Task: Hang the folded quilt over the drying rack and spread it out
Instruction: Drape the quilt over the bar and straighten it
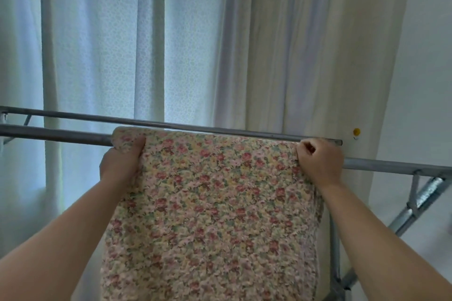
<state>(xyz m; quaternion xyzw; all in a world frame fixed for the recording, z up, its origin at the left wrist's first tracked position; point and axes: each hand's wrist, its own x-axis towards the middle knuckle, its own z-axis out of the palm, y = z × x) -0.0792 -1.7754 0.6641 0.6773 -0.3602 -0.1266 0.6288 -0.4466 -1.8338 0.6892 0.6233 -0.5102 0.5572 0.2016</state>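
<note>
The floral quilt, pink and yellow flowers on cream, hangs folded over the near grey metal bar of the drying rack and drops toward me out of the frame's bottom. My left hand grips its upper left corner at the bar, thumb on top. My right hand is closed on the upper right edge, also at the bar. A second, farther rack bar runs parallel behind the quilt's top fold.
Pale sheer curtains and a cream curtain hang right behind the rack. The rack's folding legs and braces stand at the lower right. A small yellow object sticks to the white wall at right.
</note>
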